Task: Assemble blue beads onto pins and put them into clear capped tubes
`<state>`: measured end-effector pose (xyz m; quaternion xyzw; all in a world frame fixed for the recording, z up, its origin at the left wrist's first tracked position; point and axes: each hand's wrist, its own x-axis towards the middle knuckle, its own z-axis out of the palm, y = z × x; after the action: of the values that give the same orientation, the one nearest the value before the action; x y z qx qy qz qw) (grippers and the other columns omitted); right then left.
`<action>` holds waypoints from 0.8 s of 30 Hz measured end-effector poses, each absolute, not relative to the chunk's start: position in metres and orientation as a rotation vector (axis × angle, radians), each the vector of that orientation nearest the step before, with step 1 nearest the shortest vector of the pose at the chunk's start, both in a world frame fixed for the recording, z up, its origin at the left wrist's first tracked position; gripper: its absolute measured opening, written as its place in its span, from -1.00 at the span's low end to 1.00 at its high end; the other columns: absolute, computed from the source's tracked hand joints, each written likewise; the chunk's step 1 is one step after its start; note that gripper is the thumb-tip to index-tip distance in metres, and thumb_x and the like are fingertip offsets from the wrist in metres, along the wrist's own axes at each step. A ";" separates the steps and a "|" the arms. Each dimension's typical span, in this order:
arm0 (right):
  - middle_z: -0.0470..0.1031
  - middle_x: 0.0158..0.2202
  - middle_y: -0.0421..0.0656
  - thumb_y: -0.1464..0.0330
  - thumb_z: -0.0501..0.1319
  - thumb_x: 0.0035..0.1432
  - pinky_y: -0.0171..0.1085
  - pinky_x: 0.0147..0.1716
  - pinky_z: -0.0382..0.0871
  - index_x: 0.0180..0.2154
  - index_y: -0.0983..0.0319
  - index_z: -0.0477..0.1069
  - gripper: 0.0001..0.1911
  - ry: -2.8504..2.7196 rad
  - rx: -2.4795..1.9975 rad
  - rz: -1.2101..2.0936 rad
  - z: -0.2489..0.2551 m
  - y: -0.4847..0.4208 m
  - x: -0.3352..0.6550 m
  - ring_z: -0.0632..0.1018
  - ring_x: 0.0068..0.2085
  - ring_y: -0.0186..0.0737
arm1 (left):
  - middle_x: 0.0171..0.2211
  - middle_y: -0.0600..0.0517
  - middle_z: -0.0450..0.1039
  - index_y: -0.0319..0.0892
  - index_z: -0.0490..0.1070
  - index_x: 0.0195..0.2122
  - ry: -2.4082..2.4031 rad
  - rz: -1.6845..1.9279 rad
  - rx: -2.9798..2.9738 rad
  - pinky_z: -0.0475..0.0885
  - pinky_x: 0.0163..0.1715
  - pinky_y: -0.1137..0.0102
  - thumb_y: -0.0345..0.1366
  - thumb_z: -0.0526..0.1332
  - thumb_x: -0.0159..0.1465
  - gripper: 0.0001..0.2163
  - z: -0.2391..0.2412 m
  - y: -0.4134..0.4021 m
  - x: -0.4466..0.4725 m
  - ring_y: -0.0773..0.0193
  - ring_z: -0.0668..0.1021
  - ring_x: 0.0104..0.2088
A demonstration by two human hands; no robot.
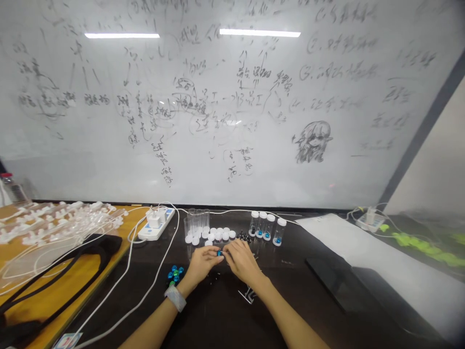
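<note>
At twelve o'clock, a shiny blue piece (219,253) is pinched by the left hand (202,261), fingertips nearly together; what the right hand (241,261), fingers bent, grips cannot be told. Clear, white-capped tubes (268,227) are seen at one o'clock.

A dark table (218,320) carries clear tubes (198,221), white caps (218,235) and blue pieces (180,270).

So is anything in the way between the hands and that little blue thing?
Nothing I can see: the left hand pinches the small blue piece, and the right hand is close beside it. The white caps lie beyond, not between.
</note>
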<state>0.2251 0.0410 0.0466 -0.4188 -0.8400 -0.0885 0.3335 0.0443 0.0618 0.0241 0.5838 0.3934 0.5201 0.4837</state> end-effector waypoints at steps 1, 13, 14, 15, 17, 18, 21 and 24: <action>0.48 -0.29 -0.10 0.40 0.05 0.38 -0.16 -0.13 0.19 -0.26 0.21 0.36 -0.84 -2.199 -1.094 -0.244 0.046 0.041 0.225 0.41 -0.18 -0.12 | -0.46 -0.03 0.60 -0.26 0.56 -0.28 0.957 1.264 1.425 0.53 -0.32 0.37 -0.26 0.51 -0.08 -0.66 0.024 0.062 0.044 0.19 0.63 -0.40; 0.44 -0.26 -0.10 0.45 0.07 0.35 -0.19 -0.15 0.32 -0.14 0.19 0.42 -0.83 -2.209 -1.037 -0.145 0.045 0.041 0.225 0.44 -0.17 -0.12 | -0.46 -0.03 0.60 -0.26 0.56 -0.29 0.962 1.282 1.425 0.53 -0.31 0.37 -0.27 0.51 -0.09 -0.66 0.022 0.063 0.043 0.18 0.64 -0.40; 0.44 -0.26 -0.10 0.45 0.07 0.35 -0.20 -0.16 0.33 -0.13 0.19 0.42 -0.83 -2.197 -1.037 -0.128 0.045 0.041 0.225 0.44 -0.17 -0.12 | -0.46 -0.03 0.60 -0.26 0.56 -0.28 0.956 1.282 1.429 0.53 -0.31 0.37 -0.27 0.51 -0.08 -0.67 0.022 0.064 0.043 0.19 0.64 -0.40; 0.45 -0.26 -0.11 0.46 0.08 0.34 -0.20 -0.16 0.33 -0.15 0.19 0.42 -0.84 -2.182 -1.042 -0.111 0.045 0.041 0.225 0.44 -0.17 -0.12 | -0.46 -0.02 0.60 -0.26 0.56 -0.28 0.950 1.282 1.431 0.53 -0.30 0.37 -0.27 0.51 -0.07 -0.67 0.022 0.064 0.043 0.19 0.63 -0.40; 0.45 -0.27 -0.11 0.46 0.09 0.34 -0.21 -0.18 0.33 -0.20 0.20 0.41 -0.86 -2.153 -1.058 -0.090 0.045 0.042 0.225 0.44 -0.18 -0.13 | -0.47 -0.02 0.60 -0.26 0.56 -0.28 0.946 1.278 1.432 0.53 -0.30 0.37 -0.27 0.50 -0.06 -0.68 0.021 0.065 0.043 0.20 0.63 -0.41; 0.46 -0.28 -0.11 0.45 0.10 0.33 -0.21 -0.18 0.32 -0.23 0.20 0.40 -0.88 -2.144 -1.066 -0.088 0.045 0.042 0.225 0.44 -0.19 -0.13 | -0.47 -0.02 0.59 -0.26 0.56 -0.28 0.950 1.275 1.432 0.53 -0.31 0.38 -0.28 0.50 -0.07 -0.67 0.021 0.065 0.043 0.20 0.63 -0.42; 0.47 -0.29 -0.12 0.43 0.11 0.33 -0.19 -0.17 0.29 -0.26 0.20 0.39 -0.89 -2.149 -1.081 -0.126 0.045 0.042 0.224 0.43 -0.20 -0.13 | -0.48 -0.01 0.58 -0.26 0.56 -0.29 0.968 1.268 1.430 0.52 -0.33 0.39 -0.29 0.51 -0.08 -0.67 0.022 0.064 0.043 0.21 0.62 -0.43; 0.48 -0.30 -0.12 0.41 0.10 0.35 -0.18 -0.16 0.26 -0.26 0.20 0.39 -0.87 -2.175 -1.102 -0.185 0.046 0.042 0.224 0.43 -0.19 -0.12 | -0.49 -0.01 0.58 -0.26 0.56 -0.29 0.975 1.261 1.420 0.51 -0.34 0.39 -0.29 0.51 -0.09 -0.67 0.023 0.063 0.044 0.21 0.62 -0.44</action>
<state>0.2242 0.0418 0.0456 -0.4236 -0.8362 -0.0709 0.3410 0.0442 0.0628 0.0228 0.5828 0.4000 0.5173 0.4825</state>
